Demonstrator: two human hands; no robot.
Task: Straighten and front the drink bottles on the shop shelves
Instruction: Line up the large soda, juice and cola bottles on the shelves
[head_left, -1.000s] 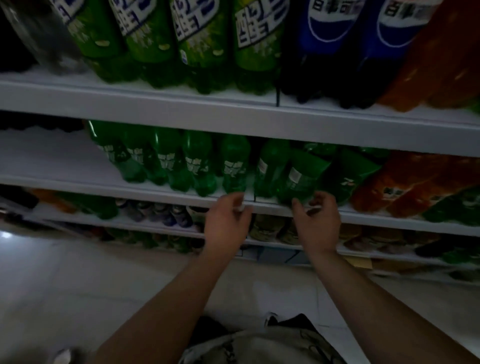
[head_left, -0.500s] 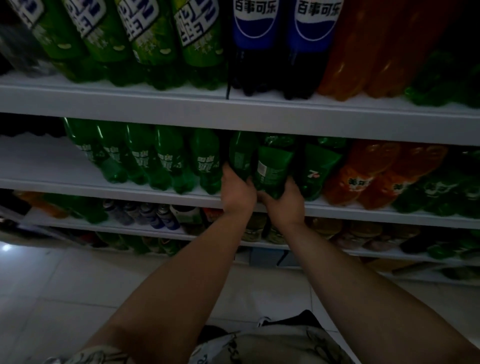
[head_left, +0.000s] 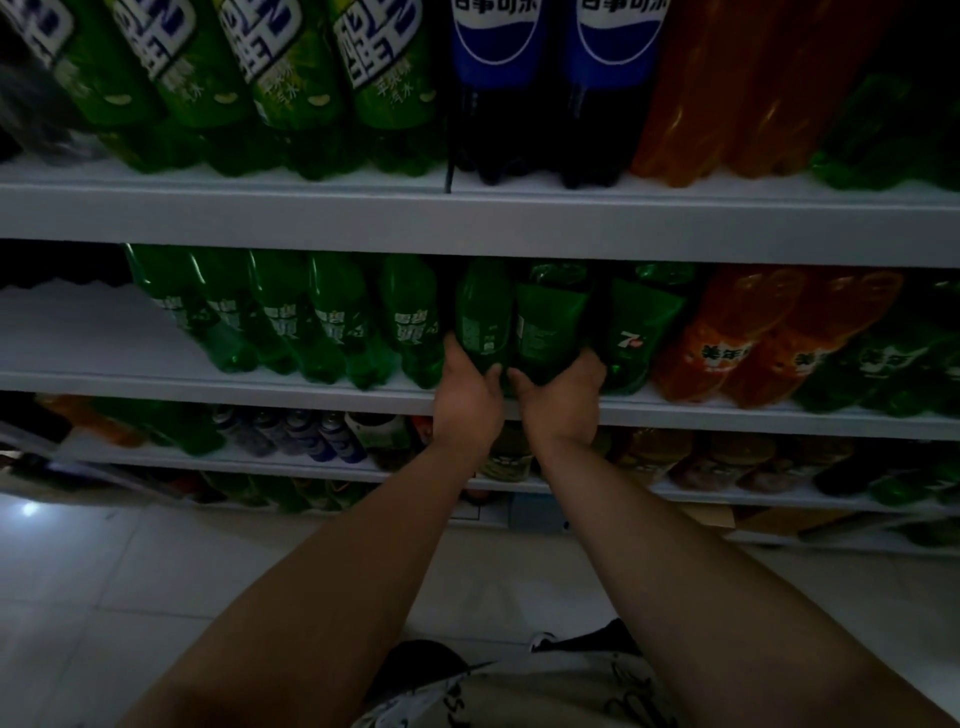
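On the middle shelf stands a row of green drink bottles. My left hand grips the base of one green bottle, whose label back faces me. Right beside it, my right hand grips the base of a second green bottle, also showing its label back. Both bottles stand at the shelf's front edge. A green 7-Up bottle stands just right of them, logo forward. Left of my hands, several green bottles lean with white labels forward.
Orange bottles fill the middle shelf's right part. The upper shelf carries green bottles, two blue-labelled cola bottles and orange ones. Lower shelves hold cans and small bottles. The middle shelf's far left is bare. White floor tiles lie below.
From the shelf's front edge my hands rose to two green bottles and closed round their bases. The view shifted right and closer.
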